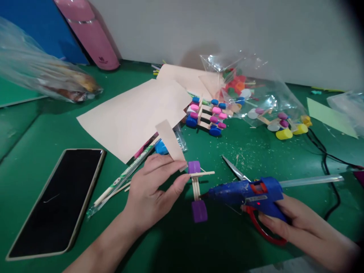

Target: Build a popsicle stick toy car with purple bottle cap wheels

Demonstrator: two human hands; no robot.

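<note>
My left hand (150, 193) is closed in a pinch, with a pale paper strip (170, 141) standing up from its fingertips. A thin wooden stick (205, 174) juts right from the same fingertips. Just beyond them are two purple rounded blocks (199, 211) joined by slim wooden sticks (195, 188). In my right hand (301, 225) is a blue hot glue gun (247, 192), a clear glue stick (313, 181) sticking out of its back. The gun's nozzle points left, close to the sticks between the purple blocks; whether it touches them I cannot tell.
Scissors (265, 229) with red handles lie partly beneath the glue gun. A phone (57, 201) rests at left, beside a wrapped straw (122, 178). Behind are paper sheets (136, 110), a small colourful wheeled model (206, 115), a clear plastic bag (256, 76) and a pink bottle (91, 36).
</note>
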